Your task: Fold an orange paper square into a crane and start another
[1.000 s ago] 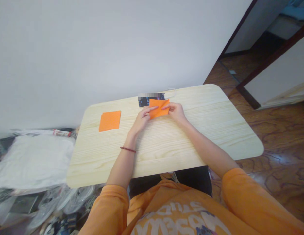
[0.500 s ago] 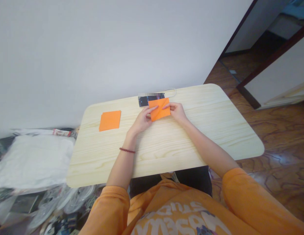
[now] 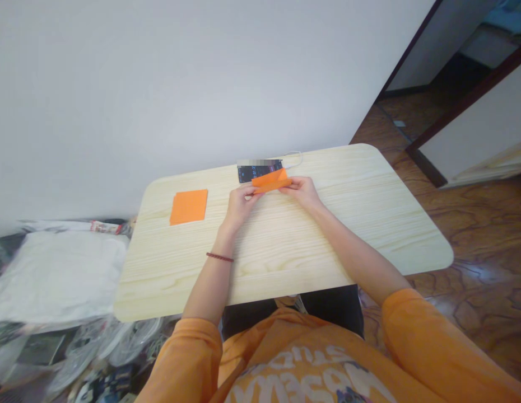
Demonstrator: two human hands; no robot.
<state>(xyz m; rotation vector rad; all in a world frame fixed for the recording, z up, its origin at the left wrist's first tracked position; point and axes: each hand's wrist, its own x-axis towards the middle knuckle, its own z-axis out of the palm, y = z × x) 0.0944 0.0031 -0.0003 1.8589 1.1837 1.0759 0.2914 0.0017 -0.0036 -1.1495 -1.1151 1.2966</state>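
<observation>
White wall [image 3: 159, 84] behind, a dark-framed doorway [image 3: 432, 67] off to the right and a glossy patterned wood floor [image 3: 487, 235] below: a person in an orange sweatshirt [image 3: 302, 358] sits at a pale wood-grain table [image 3: 285, 268], working with orange paper. Both hands are drawn in near the table's far side, the left hand [image 3: 240, 205] and the right hand [image 3: 300, 191] each partly curled and pinching one end of a sheet of orange paper [image 3: 271, 181] now folded into a narrow band. Whether the band rests on the tabletop or is lifted just clear of it cannot be told. It lies across the lower edge of a black smartphone [image 3: 252, 174], its upper edge blurred out, with a white cable [image 3: 296, 160] looping just beside it. Well to the left, a second orange paper square [image 3: 189, 206] lies flat and shows no fold: one sheet creased, the other untouched by either hand. A dark red bracelet [image 3: 219, 257] circles the left wrist. Past the table's left edge sit a white cushion-like bag [image 3: 54, 277] and clear plastic packaging [image 3: 96, 347].
</observation>
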